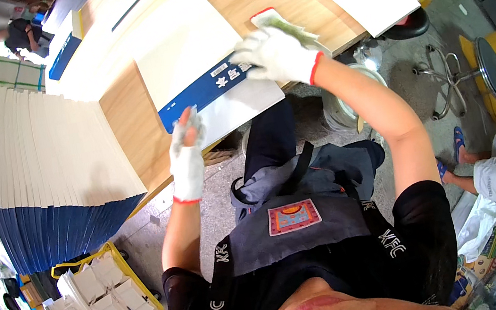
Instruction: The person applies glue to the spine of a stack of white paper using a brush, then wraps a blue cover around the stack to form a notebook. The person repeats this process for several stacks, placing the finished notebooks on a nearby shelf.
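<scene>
From here I see the cover [188, 44], white with a blue band, on the desk [124, 113]. The left hand [187, 158] is at its near left corner; whether that grip pinches it, I can't tell. Over its right side, the right hand [281, 55] spreads its fingers, grip open. Right of it lies 1 cloth [280, 19]; left, a stack [59, 152].

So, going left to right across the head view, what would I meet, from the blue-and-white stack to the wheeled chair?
Blue-and-white stack → gloved left hand → gloved right hand → wheeled chair.
</scene>
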The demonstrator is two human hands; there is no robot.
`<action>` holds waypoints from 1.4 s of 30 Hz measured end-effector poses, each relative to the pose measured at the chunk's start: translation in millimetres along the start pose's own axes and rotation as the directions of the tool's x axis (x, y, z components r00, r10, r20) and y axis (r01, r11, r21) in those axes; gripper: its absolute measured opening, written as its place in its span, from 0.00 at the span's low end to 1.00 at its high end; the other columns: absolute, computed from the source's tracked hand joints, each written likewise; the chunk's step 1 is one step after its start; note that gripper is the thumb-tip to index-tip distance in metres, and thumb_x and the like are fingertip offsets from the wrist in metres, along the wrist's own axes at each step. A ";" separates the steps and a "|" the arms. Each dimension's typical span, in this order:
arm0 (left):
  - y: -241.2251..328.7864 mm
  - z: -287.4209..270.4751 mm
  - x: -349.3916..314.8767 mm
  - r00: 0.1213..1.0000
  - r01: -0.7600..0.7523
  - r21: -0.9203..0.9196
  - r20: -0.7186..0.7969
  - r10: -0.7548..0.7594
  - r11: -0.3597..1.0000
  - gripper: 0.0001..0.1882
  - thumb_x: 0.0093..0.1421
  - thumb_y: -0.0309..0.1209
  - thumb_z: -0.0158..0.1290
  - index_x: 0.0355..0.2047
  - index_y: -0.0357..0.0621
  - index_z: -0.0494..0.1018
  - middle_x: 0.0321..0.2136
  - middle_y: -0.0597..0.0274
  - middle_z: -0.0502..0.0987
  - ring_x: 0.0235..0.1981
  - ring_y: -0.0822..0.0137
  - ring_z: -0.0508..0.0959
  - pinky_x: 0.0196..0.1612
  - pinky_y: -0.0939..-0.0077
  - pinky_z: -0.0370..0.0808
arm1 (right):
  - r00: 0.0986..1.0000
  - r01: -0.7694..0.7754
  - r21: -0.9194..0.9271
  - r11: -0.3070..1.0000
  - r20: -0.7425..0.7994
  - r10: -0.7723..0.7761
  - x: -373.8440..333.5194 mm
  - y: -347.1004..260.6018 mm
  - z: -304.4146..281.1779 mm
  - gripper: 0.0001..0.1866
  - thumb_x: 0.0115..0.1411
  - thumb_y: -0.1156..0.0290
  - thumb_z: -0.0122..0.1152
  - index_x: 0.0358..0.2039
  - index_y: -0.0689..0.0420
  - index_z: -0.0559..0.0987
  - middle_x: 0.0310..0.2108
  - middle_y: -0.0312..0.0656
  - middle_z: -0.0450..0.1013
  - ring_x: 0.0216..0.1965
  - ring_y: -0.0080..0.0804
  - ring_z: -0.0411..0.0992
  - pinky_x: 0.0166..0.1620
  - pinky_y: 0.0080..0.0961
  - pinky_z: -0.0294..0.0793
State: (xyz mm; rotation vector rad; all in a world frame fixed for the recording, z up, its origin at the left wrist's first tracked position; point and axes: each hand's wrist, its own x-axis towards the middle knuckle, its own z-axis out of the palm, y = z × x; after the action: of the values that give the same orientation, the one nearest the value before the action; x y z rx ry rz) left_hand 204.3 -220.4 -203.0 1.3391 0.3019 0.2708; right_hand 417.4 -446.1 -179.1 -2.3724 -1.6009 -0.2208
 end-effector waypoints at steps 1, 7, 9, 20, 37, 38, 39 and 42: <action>1.9 -4.4 -4.2 0.962 0.163 -0.400 -0.140 -0.236 0.902 0.28 0.71 0.40 0.42 0.63 0.32 0.58 0.59 0.45 0.67 0.60 0.48 0.67 0.66 0.56 0.63 | 0.999 0.008 -0.003 1.000 -0.033 -0.008 -2.5 3.3 11.3 0.24 0.57 0.61 0.62 0.55 0.48 0.74 0.54 0.40 0.70 0.55 0.39 0.68 0.59 0.37 0.67; 17.4 -5.8 -0.6 0.866 0.159 -0.798 -0.171 -0.470 0.581 0.19 0.71 0.41 0.35 0.52 0.38 0.63 0.54 0.48 0.68 0.54 0.47 0.70 0.58 0.49 0.71 | 0.992 0.109 0.034 0.993 -0.070 -0.106 -3.7 18.5 28.6 0.22 0.58 0.65 0.60 0.54 0.52 0.75 0.55 0.41 0.70 0.55 0.39 0.69 0.56 0.33 0.71; 18.2 -0.8 7.1 0.861 0.119 -0.793 -0.218 -0.460 0.598 0.16 0.70 0.37 0.37 0.50 0.39 0.63 0.52 0.49 0.69 0.53 0.48 0.71 0.57 0.49 0.71 | 0.987 0.142 0.077 0.987 -0.079 -0.136 -6.6 23.2 25.7 0.21 0.59 0.67 0.59 0.54 0.53 0.75 0.55 0.40 0.70 0.55 0.38 0.69 0.57 0.32 0.71; 7.4 -1.2 86.2 0.806 0.078 -0.741 -0.347 -0.480 0.667 0.13 0.61 0.23 0.47 0.46 0.39 0.69 0.48 0.54 0.75 0.53 0.53 0.75 0.58 0.48 0.74 | 0.908 -0.410 0.707 0.576 0.259 0.329 8.3 34.7 -22.2 0.24 0.67 0.66 0.47 0.64 0.50 0.67 0.63 0.50 0.64 0.66 0.45 0.60 0.64 0.32 0.64; 134.9 15.4 -23.1 0.931 -0.090 -0.373 -0.360 -0.054 0.923 0.16 0.62 0.25 0.53 0.50 0.40 0.68 0.42 0.56 0.76 0.45 0.56 0.77 0.48 0.51 0.78 | 0.876 -0.038 0.985 -0.171 0.115 0.469 48.6 -31.1 -28.5 0.19 0.68 0.70 0.51 0.57 0.63 0.71 0.51 0.43 0.74 0.52 0.29 0.73 0.51 0.24 0.75; 153.7 20.8 -37.4 0.910 -0.087 -0.299 -0.412 -0.046 0.950 0.17 0.62 0.26 0.54 0.51 0.39 0.68 0.42 0.57 0.76 0.45 0.59 0.77 0.47 0.57 0.78 | 0.896 0.017 1.000 -0.016 -0.008 0.444 45.9 -32.8 -38.2 0.20 0.69 0.70 0.48 0.60 0.63 0.68 0.53 0.46 0.73 0.55 0.31 0.72 0.54 0.26 0.74; 172.8 14.8 -51.4 0.928 -0.120 -0.112 -0.367 0.071 0.986 0.21 0.61 0.29 0.56 0.54 0.38 0.67 0.43 0.57 0.76 0.44 0.62 0.77 0.48 0.63 0.77 | 0.873 0.091 0.984 -0.152 -0.005 0.488 52.1 -37.1 -44.2 0.21 0.71 0.69 0.45 0.62 0.64 0.65 0.55 0.48 0.72 0.56 0.32 0.71 0.56 0.27 0.74; 231.5 -16.4 -86.2 0.886 -0.394 0.181 -0.186 0.425 0.901 0.30 0.61 0.36 0.57 0.61 0.36 0.63 0.42 0.61 0.76 0.41 0.70 0.75 0.47 0.76 0.73 | 0.907 0.250 0.942 -0.222 -0.148 0.394 85.3 -55.0 -79.1 0.24 0.72 0.65 0.43 0.64 0.65 0.61 0.59 0.52 0.68 0.58 0.37 0.70 0.58 0.30 0.74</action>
State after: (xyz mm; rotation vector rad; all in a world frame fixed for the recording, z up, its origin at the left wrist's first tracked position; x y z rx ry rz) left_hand 113.6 -188.2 25.1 1.5077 0.2218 0.7734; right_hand 400.7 -375.4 -72.9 -0.8350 -0.6493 0.4761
